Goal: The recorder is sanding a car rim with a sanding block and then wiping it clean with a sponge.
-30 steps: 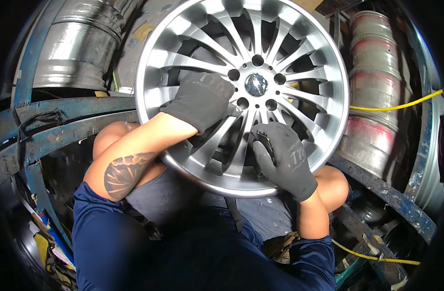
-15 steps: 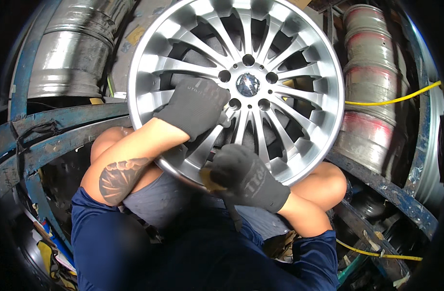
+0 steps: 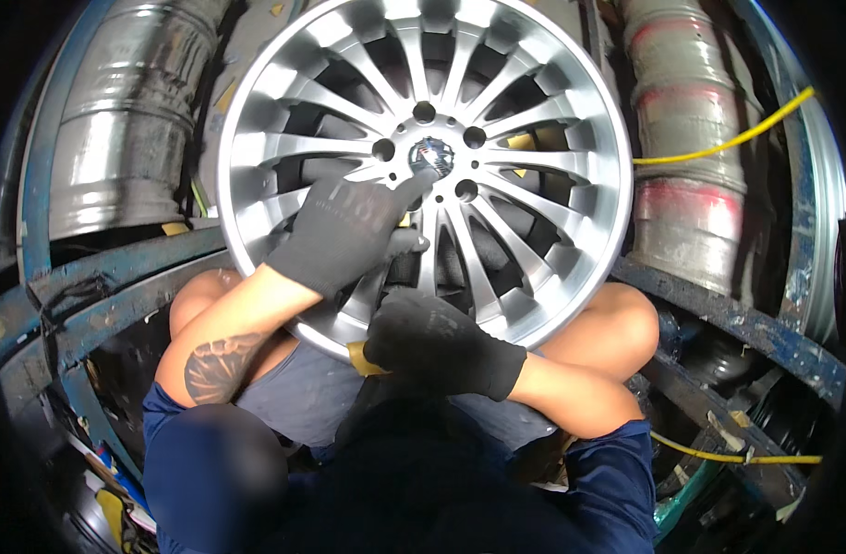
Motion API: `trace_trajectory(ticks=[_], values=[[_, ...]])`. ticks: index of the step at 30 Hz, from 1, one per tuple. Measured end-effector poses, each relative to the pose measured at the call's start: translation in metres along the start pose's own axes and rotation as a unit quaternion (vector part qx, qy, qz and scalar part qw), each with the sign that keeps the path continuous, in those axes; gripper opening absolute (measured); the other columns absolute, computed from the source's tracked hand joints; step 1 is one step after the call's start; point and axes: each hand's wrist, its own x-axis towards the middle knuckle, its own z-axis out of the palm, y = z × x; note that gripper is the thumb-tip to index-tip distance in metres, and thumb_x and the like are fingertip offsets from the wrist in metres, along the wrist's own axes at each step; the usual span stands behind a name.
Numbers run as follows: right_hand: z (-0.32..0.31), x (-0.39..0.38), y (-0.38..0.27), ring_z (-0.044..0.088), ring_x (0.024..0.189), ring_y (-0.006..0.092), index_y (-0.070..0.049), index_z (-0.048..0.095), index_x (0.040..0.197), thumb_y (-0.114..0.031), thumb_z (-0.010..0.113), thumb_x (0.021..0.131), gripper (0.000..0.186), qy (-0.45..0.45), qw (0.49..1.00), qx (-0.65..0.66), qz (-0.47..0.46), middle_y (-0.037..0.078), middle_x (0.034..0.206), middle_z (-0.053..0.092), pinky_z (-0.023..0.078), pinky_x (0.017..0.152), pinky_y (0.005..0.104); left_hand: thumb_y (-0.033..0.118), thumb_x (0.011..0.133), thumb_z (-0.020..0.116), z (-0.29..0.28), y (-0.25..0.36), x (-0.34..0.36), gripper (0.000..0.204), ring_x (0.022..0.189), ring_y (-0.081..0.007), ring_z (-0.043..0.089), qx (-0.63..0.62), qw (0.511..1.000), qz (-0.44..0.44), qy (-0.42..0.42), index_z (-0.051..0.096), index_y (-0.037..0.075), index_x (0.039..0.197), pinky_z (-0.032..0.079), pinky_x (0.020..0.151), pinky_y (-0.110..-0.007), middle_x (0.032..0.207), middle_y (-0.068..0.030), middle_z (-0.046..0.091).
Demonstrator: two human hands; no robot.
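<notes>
A silver multi-spoke wheel [image 3: 608, 166] rests above my lap, with a chrome centre cap [image 3: 434, 150]. My left hand [image 3: 344, 231], in a black glove, lies over the lower-left spokes, index finger stretched toward the cap and thumb apart; a small yellow bit shows between them, too small to name. My right hand [image 3: 441, 342], also gloved, is closed at the wheel's bottom rim on a folded yellow pad [image 3: 366, 360], which looks like sandpaper.
Blue metal rails [image 3: 137, 268] flank my legs. Bare silver rims are stacked at left [image 3: 123, 129], red-marked ones at right [image 3: 686, 231]. A yellow hose [image 3: 719, 145] crosses the right stack, another [image 3: 765, 459] runs lower right.
The wheel sits further left in view. My left index finger now reaches toward the cap. My right hand has moved down and left, and the yellow pad now shows in it.
</notes>
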Motion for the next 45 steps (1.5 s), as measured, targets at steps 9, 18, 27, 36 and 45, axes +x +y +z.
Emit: trace_trajectory(ticks=[9,18,27,36,45], values=[[-0.004,-0.011,-0.005,0.06,0.081,0.0272,-0.009,0.065,0.09,-0.023,0.073,0.078,0.019,0.096,0.988,0.031,-0.117,0.008,0.081,0.059,0.049,0.078,0.0415,0.047,0.092,0.063,-0.012,0.004,-0.027,0.07,0.065,-0.0325,0.066,0.056,0.992,0.086,-0.078,0.04,0.026,0.155,0.051,0.065,-0.046,0.067,-0.0141,0.064],[0.011,-0.031,-0.005,0.062,0.083,0.0265,-0.011,0.066,0.096,-0.026,0.069,0.079,0.024,0.166,0.978,0.026,-0.127,0.008,0.088,0.061,0.051,0.078,0.0435,0.045,0.092,0.064,-0.017,0.026,-0.037,0.07,0.069,-0.0299,0.069,0.102,0.974,0.095,-0.18,0.04,0.023,0.154,0.052,0.059,-0.044,0.101,-0.0164,0.067],[0.033,-0.023,0.007,0.065,0.096,0.0247,-0.014,0.066,0.107,-0.034,0.062,0.089,0.027,0.122,0.988,0.01,-0.098,0.007,0.101,0.065,0.052,0.09,0.0423,0.047,0.09,0.068,0.004,0.022,-0.02,0.076,0.059,-0.03,0.065,0.097,0.988,0.033,-0.117,0.039,0.019,0.155,0.049,0.057,-0.043,0.067,-0.0096,0.064],[0.043,-0.037,-0.008,0.067,0.089,0.0325,-0.008,0.069,0.102,-0.028,0.063,0.086,0.026,0.069,0.979,0.163,-0.097,0.016,0.088,0.068,0.053,0.084,0.046,0.048,0.092,0.063,-0.013,0.048,-0.04,0.063,0.05,-0.0234,0.059,0.189,0.955,0.127,-0.189,0.048,0.029,0.15,0.045,0.052,-0.038,0.059,-0.0054,0.06],[0.028,-0.035,-0.007,0.068,0.091,0.0338,-0.006,0.07,0.108,-0.03,0.063,0.087,0.032,0.028,0.985,0.149,-0.078,0.018,0.09,0.07,0.053,0.087,0.0452,0.04,0.092,0.066,-0.009,0.029,-0.018,0.075,0.064,-0.0293,0.069,0.053,0.975,0.082,-0.2,0.033,0.026,0.158,0.053,0.062,-0.045,0.07,-0.0105,0.067]])
